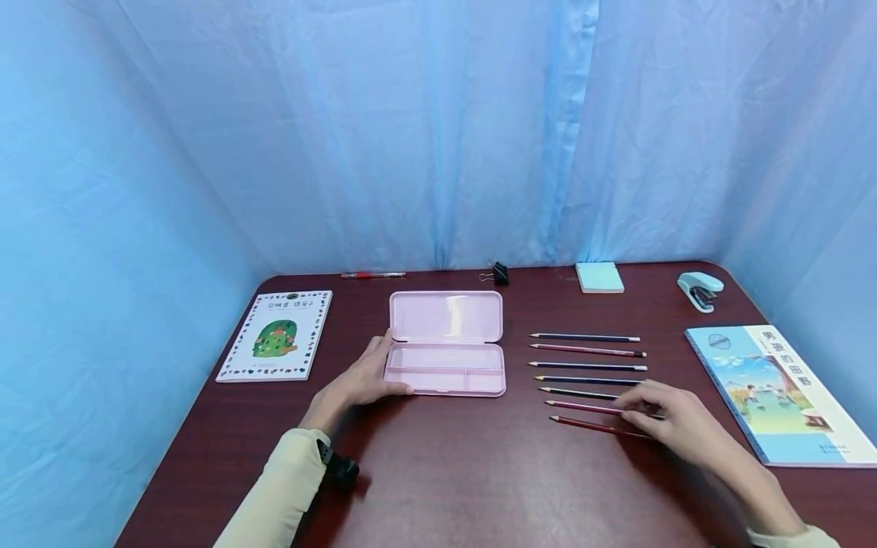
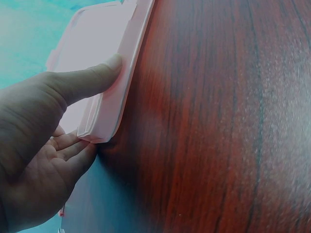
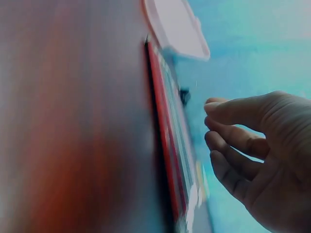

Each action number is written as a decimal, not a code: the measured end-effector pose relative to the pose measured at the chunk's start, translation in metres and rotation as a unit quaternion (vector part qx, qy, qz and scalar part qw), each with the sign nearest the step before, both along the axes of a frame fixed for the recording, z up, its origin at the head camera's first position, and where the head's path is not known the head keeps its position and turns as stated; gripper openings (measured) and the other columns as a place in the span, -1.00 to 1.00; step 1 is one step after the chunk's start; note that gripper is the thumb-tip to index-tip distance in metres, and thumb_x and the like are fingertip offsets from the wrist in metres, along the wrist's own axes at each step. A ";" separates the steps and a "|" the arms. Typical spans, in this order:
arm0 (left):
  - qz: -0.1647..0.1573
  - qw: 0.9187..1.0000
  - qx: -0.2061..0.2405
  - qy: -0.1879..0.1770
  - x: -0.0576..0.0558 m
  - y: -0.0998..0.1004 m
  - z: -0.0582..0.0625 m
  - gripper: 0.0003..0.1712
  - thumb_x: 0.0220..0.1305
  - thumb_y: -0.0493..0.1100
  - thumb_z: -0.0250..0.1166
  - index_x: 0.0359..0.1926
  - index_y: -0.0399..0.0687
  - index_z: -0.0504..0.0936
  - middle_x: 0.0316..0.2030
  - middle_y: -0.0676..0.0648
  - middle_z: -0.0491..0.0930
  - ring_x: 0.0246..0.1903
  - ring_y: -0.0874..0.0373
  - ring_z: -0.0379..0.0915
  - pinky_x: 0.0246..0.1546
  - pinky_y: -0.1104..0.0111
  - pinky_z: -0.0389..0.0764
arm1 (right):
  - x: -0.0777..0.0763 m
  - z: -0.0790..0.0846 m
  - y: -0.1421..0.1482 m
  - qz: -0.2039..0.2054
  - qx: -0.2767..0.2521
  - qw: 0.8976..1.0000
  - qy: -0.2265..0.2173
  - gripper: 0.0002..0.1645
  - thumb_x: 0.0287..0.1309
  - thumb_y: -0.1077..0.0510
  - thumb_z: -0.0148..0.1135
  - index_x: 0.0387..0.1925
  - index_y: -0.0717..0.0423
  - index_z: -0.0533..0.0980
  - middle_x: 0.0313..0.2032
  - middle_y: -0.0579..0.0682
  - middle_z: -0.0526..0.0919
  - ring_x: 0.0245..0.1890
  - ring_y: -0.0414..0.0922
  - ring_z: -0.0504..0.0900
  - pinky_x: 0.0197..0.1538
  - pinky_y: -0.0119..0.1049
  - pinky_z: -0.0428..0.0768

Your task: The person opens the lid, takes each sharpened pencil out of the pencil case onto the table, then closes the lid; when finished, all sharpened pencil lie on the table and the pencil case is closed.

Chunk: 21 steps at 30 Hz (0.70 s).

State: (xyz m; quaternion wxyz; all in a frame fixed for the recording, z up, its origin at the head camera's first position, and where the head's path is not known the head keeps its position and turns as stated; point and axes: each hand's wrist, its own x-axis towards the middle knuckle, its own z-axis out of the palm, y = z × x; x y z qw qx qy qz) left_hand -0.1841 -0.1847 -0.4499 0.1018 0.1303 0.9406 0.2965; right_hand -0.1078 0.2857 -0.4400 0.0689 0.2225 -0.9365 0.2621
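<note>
An opened pink pencil case (image 1: pixel 445 380) lies with its lid (image 1: pixel 446 317) folded back; no pencil shows in its compartments. My left hand (image 1: pixel 370 377) holds its left end, the thumb (image 2: pixel 95 80) on the front edge and the other fingers at the corner. To the right, several pencils lie in a column of near-parallel rows, points leftward. Over the nearer ones hovers my right hand (image 1: pixel 674 418), fingers loosely bent, with nothing between thumb and fingertips in the right wrist view. It partly hides the ends of a pink pencil (image 1: pixel 582 407) and a dark red pencil (image 1: pixel 596 426).
A white book (image 1: pixel 277 335) lies at left, a blue-and-white book (image 1: pixel 774 396) at right. Along the back are a red pen (image 1: pixel 373 275), a black binder clip (image 1: pixel 501 274), a sticky-note pad (image 1: pixel 599 278) and a stapler (image 1: pixel 700 291). Blue curtains surround the table.
</note>
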 end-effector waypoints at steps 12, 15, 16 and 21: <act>0.004 1.000 -0.002 -0.008 -0.001 0.000 0.000 0.33 -0.14 0.16 0.45 0.45 -0.02 -0.25 0.28 -0.13 0.07 0.22 0.05 0.09 0.23 0.17 0.17 | -0.063 0.006 -0.100 0.110 -0.070 0.991 -0.012 -0.73 -0.01 0.27 0.33 -0.19 0.04 0.59 -0.25 -0.13 0.61 -0.28 -0.22 0.54 -0.20 -0.23 0.52; 0.004 1.000 -0.006 -0.013 0.000 0.001 0.001 0.32 -0.13 0.17 0.45 0.45 0.00 -0.25 0.28 -0.12 0.06 0.21 0.06 0.10 0.23 0.17 0.17 | -0.073 0.004 -0.125 0.125 -0.066 0.989 -0.038 -0.71 0.01 0.27 0.32 -0.16 0.08 0.58 -0.25 -0.08 0.60 -0.25 -0.18 0.54 -0.18 -0.21 0.52; 0.005 1.000 -0.006 -0.013 0.000 0.001 0.001 0.32 -0.14 0.18 0.45 0.45 0.00 -0.25 0.28 -0.12 0.06 0.21 0.05 0.09 0.23 0.16 0.17 | -0.075 0.003 -0.132 0.130 -0.063 0.988 -0.044 -0.71 0.01 0.26 0.31 -0.15 0.09 0.57 -0.25 -0.07 0.59 -0.25 -0.17 0.54 -0.16 -0.21 0.52; 0.006 1.000 -0.006 -0.017 0.001 0.001 0.003 0.32 -0.14 0.18 0.45 0.45 -0.03 -0.24 0.29 -0.13 0.05 0.23 0.04 0.07 0.23 0.15 0.17 | -0.085 -0.003 -0.167 0.155 -0.064 0.984 -0.059 -0.67 0.03 0.26 0.28 -0.10 0.12 0.54 -0.19 -0.02 0.59 -0.17 -0.12 0.55 -0.08 -0.18 0.50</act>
